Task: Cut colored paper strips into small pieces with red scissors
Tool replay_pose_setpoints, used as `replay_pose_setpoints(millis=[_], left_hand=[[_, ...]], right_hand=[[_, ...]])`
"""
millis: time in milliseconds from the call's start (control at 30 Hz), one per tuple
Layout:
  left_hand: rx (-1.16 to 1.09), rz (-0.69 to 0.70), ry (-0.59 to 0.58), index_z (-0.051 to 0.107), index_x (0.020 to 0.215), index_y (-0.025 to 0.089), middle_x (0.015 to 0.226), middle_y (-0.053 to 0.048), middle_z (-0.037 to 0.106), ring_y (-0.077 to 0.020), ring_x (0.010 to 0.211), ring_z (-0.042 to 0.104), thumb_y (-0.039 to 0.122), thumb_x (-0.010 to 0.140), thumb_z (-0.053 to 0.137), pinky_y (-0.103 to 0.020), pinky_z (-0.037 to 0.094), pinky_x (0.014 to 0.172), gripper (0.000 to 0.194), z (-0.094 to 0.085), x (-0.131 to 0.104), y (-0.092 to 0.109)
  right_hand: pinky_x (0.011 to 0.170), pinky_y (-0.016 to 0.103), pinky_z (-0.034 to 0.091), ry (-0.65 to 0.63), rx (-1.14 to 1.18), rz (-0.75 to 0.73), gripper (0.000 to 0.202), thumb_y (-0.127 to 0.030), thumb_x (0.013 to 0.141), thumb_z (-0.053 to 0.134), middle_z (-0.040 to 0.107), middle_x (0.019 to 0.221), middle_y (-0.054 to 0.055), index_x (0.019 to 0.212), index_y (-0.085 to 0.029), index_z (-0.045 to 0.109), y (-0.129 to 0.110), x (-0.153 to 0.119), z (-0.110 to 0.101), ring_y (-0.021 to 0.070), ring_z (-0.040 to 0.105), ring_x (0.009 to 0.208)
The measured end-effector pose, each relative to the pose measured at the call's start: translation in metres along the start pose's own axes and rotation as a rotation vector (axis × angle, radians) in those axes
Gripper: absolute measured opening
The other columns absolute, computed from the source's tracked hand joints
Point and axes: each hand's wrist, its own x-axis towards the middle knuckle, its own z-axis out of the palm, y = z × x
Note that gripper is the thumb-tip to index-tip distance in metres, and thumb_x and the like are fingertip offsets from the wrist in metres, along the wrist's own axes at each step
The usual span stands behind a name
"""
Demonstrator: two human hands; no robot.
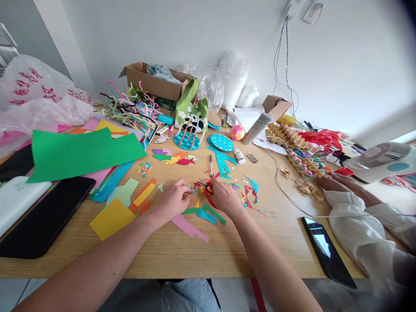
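Observation:
My left hand [175, 197] is closed in a pinch at the middle of the table, with a tiny bluish piece at its fingertips that looks like paper. Facing it, my right hand [224, 195] grips red-handled scissors [208, 185], whose blades point left toward the pinched fingers. Small paper scraps lie under and around both hands, among them a pink strip [188, 228], a green strip [215, 214] and a blue piece [206, 216]. Beyond my hands are several colourful paper fish [177, 158] and a little heap of tiny coloured bits [144, 169].
Green paper [84, 154] tops a stack of coloured sheets at left, near a black tablet-like slab [45, 221]. A panda bag [192, 108], a thermos [257, 128] and a white bottle [238, 155] stand behind. At right are a phone [326, 251], a cable and another person's white sleeves [360, 221].

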Motion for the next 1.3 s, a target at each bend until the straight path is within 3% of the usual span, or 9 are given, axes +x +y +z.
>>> replay_pose_setpoints(millis=[500, 833, 933, 1000, 1100, 1300], left_hand=[[-0.002, 0.023, 0.028, 0.069, 0.079, 0.016, 0.083, -0.004, 0.061, -0.0138, 0.075, 0.060, 0.012, 0.081, 0.054, -0.024, 0.046, 0.067, 0.016, 0.002, 0.000, -0.001], [-0.001, 0.017, -0.025, 0.070, 0.085, 0.017, 0.089, -0.006, 0.061, -0.0171, 0.082, 0.061, 0.015, 0.082, 0.055, -0.028, 0.048, 0.074, 0.015, 0.002, -0.002, 0.001], [0.010, 0.021, -0.036, 0.071, 0.086, 0.016, 0.090, -0.007, 0.061, -0.0185, 0.086, 0.061, 0.014, 0.082, 0.055, -0.030, 0.048, 0.077, 0.016, 0.002, -0.002, 0.001], [0.011, 0.022, -0.037, 0.071, 0.087, 0.016, 0.090, -0.007, 0.061, -0.0185, 0.085, 0.061, 0.015, 0.083, 0.055, -0.029, 0.047, 0.075, 0.016, 0.002, -0.001, 0.001], [0.028, 0.003, -0.038, 0.071, 0.084, 0.015, 0.089, -0.007, 0.061, -0.0181, 0.081, 0.061, 0.017, 0.083, 0.056, -0.028, 0.046, 0.070, 0.015, 0.002, 0.000, 0.001], [0.057, 0.010, -0.003, 0.070, 0.084, 0.013, 0.086, -0.007, 0.061, -0.0170, 0.077, 0.059, 0.013, 0.083, 0.052, -0.028, 0.044, 0.068, 0.018, 0.000, 0.001, -0.003]], right_hand=[[0.063, 0.029, 0.036, 0.042, 0.089, 0.049, 0.015, -0.025, 0.091, 0.046, 0.071, 0.087, 0.014, 0.097, -0.014, 0.055, 0.001, -0.002, 0.007, 0.0264, 0.067, 0.086], [0.053, 0.025, 0.027, 0.157, 0.215, 0.082, 0.005, -0.017, 0.087, 0.046, 0.064, 0.074, 0.006, 0.085, -0.019, 0.051, 0.017, -0.009, -0.004, 0.0188, 0.059, 0.067], [0.058, 0.025, 0.032, 0.276, 0.284, -0.094, 0.008, -0.012, 0.082, 0.050, 0.062, 0.075, 0.005, 0.085, -0.019, 0.051, 0.016, -0.010, -0.002, 0.0191, 0.056, 0.071], [0.066, 0.026, 0.036, 0.366, 0.269, -0.345, 0.011, -0.008, 0.080, 0.051, 0.062, 0.079, 0.006, 0.086, -0.018, 0.052, 0.013, -0.008, 0.001, 0.0203, 0.054, 0.078], [0.074, 0.030, 0.036, 0.413, 0.086, -0.670, 0.013, -0.008, 0.088, 0.047, 0.060, 0.076, 0.007, 0.082, -0.017, 0.053, 0.009, -0.004, 0.005, 0.0210, 0.049, 0.079], [0.071, 0.031, 0.032, 0.413, -0.071, -0.900, 0.027, -0.016, 0.099, 0.038, 0.060, 0.076, 0.006, 0.077, -0.017, 0.054, 0.014, 0.000, 0.007, 0.0191, 0.044, 0.075]])
